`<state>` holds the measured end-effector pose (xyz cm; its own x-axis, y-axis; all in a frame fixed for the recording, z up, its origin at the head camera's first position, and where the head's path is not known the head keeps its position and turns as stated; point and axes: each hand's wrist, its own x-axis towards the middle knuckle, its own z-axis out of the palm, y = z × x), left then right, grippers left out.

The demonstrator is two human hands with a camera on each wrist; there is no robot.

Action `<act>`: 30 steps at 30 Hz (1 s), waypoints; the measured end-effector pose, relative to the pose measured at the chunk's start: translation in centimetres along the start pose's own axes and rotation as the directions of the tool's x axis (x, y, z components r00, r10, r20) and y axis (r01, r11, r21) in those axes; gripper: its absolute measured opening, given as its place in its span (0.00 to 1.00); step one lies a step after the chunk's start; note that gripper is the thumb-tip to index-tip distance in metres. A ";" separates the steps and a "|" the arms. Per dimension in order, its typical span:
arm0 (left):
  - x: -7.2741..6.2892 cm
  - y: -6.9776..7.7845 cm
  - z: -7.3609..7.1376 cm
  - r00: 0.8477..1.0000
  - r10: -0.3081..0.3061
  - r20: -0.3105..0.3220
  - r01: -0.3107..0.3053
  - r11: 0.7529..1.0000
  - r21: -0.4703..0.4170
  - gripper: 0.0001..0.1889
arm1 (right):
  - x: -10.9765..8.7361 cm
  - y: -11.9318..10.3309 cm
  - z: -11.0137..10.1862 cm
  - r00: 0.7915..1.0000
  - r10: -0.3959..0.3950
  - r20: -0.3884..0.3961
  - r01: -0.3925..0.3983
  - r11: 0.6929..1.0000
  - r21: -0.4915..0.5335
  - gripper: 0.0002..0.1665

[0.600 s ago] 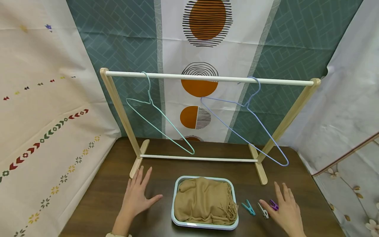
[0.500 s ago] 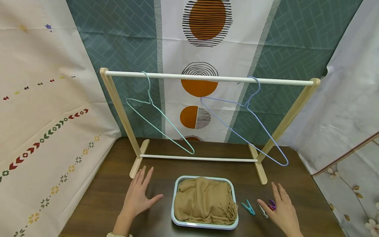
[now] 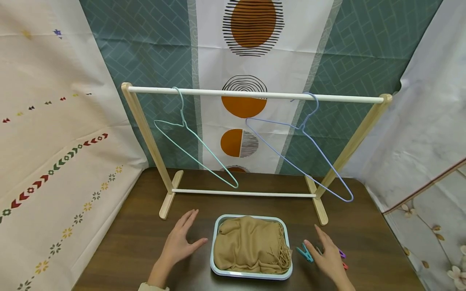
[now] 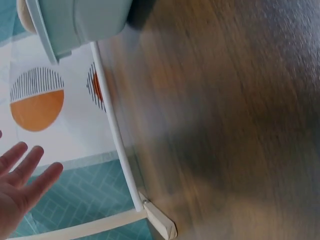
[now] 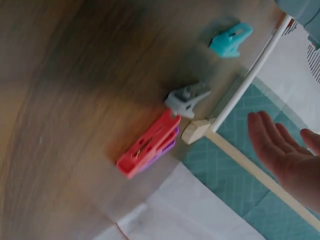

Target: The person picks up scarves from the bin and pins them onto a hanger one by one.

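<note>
A folded tan fringed scarf (image 3: 251, 244) lies in a pale blue tray (image 3: 251, 276) near the table's front. To the tray's left, my left hand (image 3: 179, 241) hovers with fingers spread, holding nothing. On the other side my right hand (image 3: 327, 254) is held above the clothespins, fingers extended and apart from them. The teal clothespin (image 3: 305, 253) shows beside its thumb. In the right wrist view a grey clothespin (image 5: 186, 99), a red clothespin (image 5: 147, 145) and a purple clothespin (image 5: 162, 152) lie on the table; the right hand partly hides these in the head view.
Behind the tray stands a wooden rack with a white top rail (image 3: 255, 95). A mint hanger (image 3: 198, 139) hangs at its left, a lavender hanger (image 3: 303, 128) at its right. Patterned cloths (image 3: 156, 81) surround the dark wooden table (image 3: 204, 178).
Both hands have moved inward toward the tray, the left one rightward and the right one leftward over the clothespins. The tray, scarf and hangers stay in place.
</note>
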<state>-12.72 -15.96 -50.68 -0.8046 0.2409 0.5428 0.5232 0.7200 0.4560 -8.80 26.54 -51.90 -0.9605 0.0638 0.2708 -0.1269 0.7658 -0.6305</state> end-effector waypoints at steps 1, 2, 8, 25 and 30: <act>0.0 0.0 0.1 1.000 0.002 0.006 -0.002 1.000 -0.018 0.44 | 0.0 0.0 0.2 1.000 0.001 -0.001 -0.001 1.000 0.014 0.36; 0.1 0.1 0.2 1.000 0.006 0.011 -0.006 0.999 -0.038 0.44 | 0.1 -0.1 0.4 1.000 0.005 0.001 -0.005 1.000 0.030 0.35; 0.3 0.1 1.0 0.999 0.032 0.032 -0.028 0.991 -0.131 0.40 | 0.3 -0.4 1.5 1.000 0.005 0.005 -0.005 0.994 0.112 0.33; 0.1 0.5 3.3 0.991 0.024 0.132 0.006 0.975 -0.222 0.33 | 0.2 -1.1 4.0 0.999 0.031 0.033 -0.041 0.938 0.344 0.24; -0.2 0.5 3.7 0.986 0.012 0.165 0.027 0.972 -0.235 0.32 | 0.3 -1.2 4.4 0.995 0.046 0.091 -0.083 0.884 0.460 0.23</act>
<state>-13.33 -13.17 -53.18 -0.8335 0.3538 0.4243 0.5523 0.5533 0.6235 -9.99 22.76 -54.28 -0.9839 0.0406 0.1742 -0.1464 0.3769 -0.9146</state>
